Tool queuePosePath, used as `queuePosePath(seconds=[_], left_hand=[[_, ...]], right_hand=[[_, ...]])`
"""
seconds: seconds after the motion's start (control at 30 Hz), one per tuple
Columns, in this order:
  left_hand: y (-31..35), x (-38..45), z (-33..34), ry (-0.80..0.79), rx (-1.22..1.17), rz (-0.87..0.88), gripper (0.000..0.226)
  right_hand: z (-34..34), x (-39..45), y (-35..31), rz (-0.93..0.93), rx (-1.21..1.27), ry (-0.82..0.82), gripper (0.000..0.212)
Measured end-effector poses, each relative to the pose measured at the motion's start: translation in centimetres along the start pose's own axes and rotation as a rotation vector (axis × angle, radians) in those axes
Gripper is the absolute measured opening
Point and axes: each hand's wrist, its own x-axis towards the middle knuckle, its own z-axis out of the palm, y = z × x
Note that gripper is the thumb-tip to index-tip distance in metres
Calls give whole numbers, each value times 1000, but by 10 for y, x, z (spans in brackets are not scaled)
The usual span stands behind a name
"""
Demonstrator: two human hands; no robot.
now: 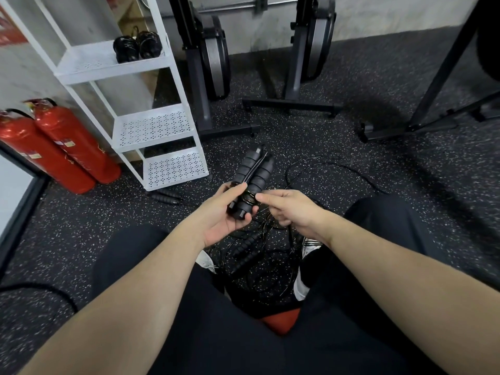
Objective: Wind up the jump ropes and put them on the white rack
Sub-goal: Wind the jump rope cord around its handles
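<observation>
Here the left hand [216,212] grips the paired handles [250,182]; the right hand [292,209] seemingly pinches cord.

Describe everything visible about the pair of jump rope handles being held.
The pair of jump rope handles is black, each with a ribbed grip that looks like foam or rubber and a smooth end cap. They lie side by side, pointing up and away from the person, above the speckled floor. Thin dark cord is wound around their lower part. The left hand grips them from below; the right hand pinches the cord at the winding.
</observation>
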Motion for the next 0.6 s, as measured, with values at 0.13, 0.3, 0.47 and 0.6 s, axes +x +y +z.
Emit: queuePosePath(seconds=[0.13, 0.3, 0.47, 0.6], left_hand=[[-10, 5, 8, 19, -55, 73, 40], [-13, 9, 13, 117, 2, 116, 27], [-7, 13, 7, 150, 40, 106, 16], [-1, 19, 7, 159, -7, 147, 12]], right_hand=[[1, 2, 0, -10, 114, 109, 16], [5, 6, 5, -6, 122, 153, 27], [6, 4, 5, -24, 42, 113, 21], [12, 7, 0, -85, -118, 151, 32]])
